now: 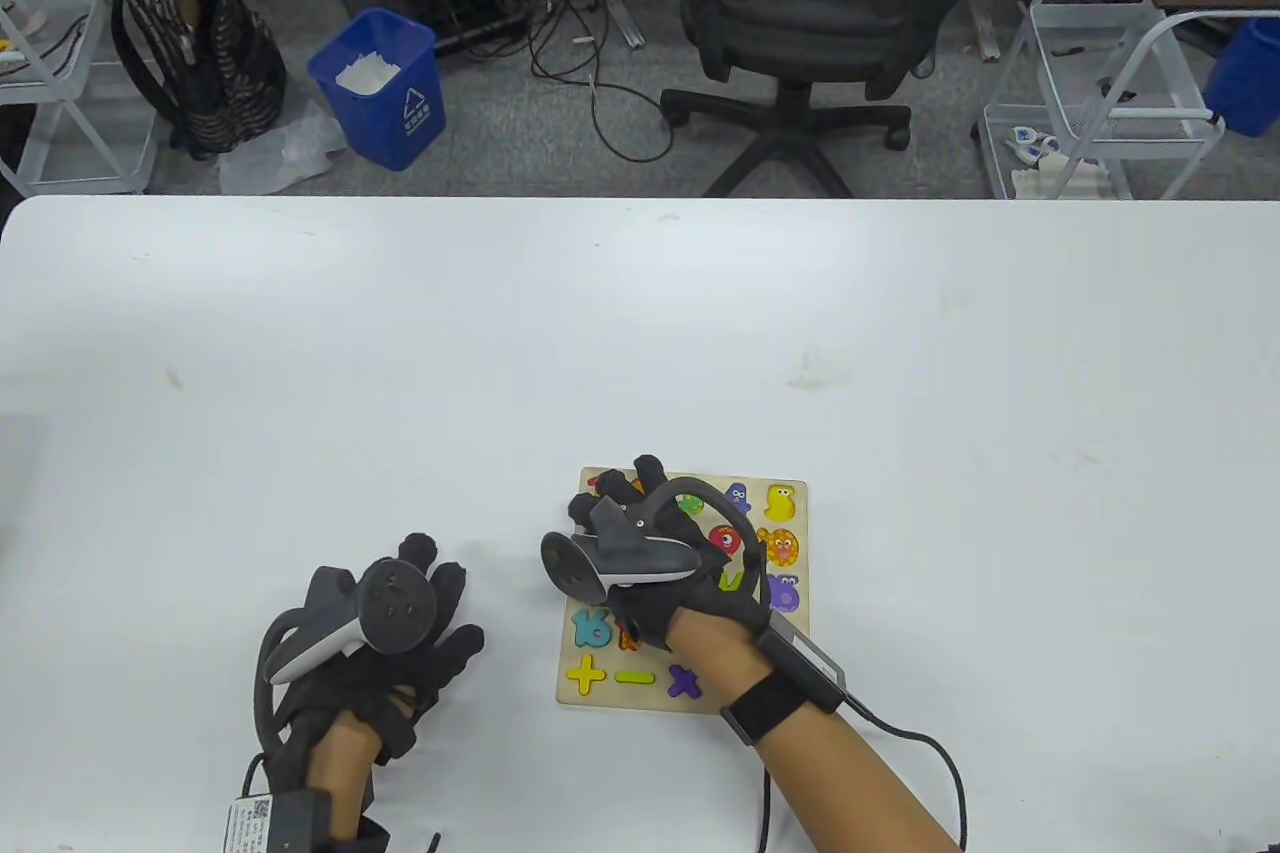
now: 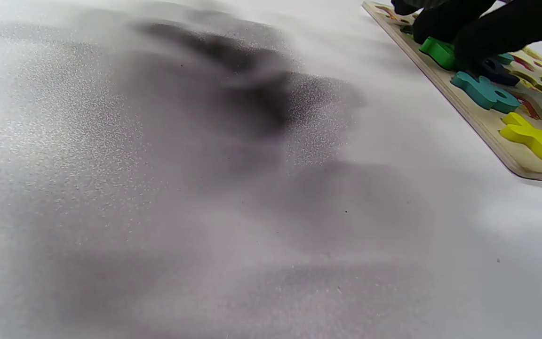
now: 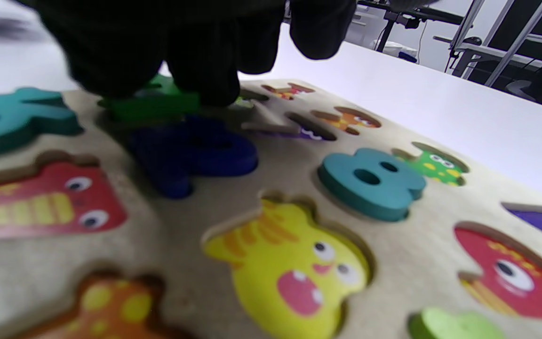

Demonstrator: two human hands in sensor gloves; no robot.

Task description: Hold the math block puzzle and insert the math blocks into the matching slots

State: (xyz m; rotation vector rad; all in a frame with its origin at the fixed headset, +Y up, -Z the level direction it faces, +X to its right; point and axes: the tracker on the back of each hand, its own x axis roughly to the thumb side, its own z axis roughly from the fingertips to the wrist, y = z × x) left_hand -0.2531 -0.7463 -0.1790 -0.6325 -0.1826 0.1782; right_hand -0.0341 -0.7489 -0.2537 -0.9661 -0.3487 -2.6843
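The wooden puzzle board point(image 1: 790, 633) lies flat near the table's front edge. My right hand point(image 1: 612, 505) reaches over its left part and pinches a green block point(image 3: 151, 107) low against the board, beside a dark blue block point(image 3: 191, 150). A teal 8 point(image 3: 370, 181) sits in its slot. Several slots show only animal pictures, such as the yellow one point(image 3: 290, 263). Along the board's left and near edge sit a teal 6 point(image 2: 485, 92) and a yellow plus point(image 2: 530, 136). My left hand point(image 1: 440, 593) rests on the table left of the board with fingers spread, apart from it.
The white table point(image 1: 640, 343) stretches far beyond the board. Past its far edge stand an office chair point(image 1: 800, 13), a blue bin point(image 1: 385, 88), a backpack point(image 1: 195, 43) and wire racks point(image 1: 1100, 93).
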